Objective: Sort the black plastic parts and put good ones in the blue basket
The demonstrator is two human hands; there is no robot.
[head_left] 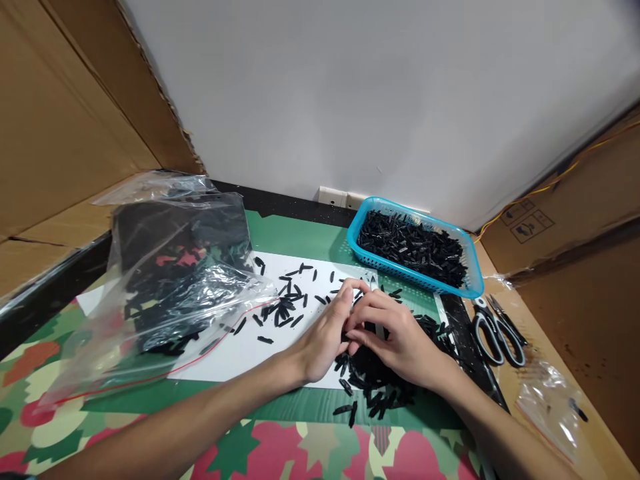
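My left hand (327, 330) and my right hand (395, 330) meet over the right part of a white sheet (215, 360). The fingers of both are curled, and their tips press together at one spot. Whatever they pinch is hidden between the fingertips. Beneath and around my right hand lies a heap of small black strips (370, 373), some spilling onto the green mat (300, 230). Left of my left hand, more loose black strips (283, 310) are scattered over the sheet.
A blue plastic basket (355, 230) full of black strips stands at the back right. Scissors (495, 333) lie on the cardboard to the right, beside a small clear bag (550, 407). On the left rests a large clear zip bag (195, 267) with black pieces. A white wall (300, 87) rises behind.
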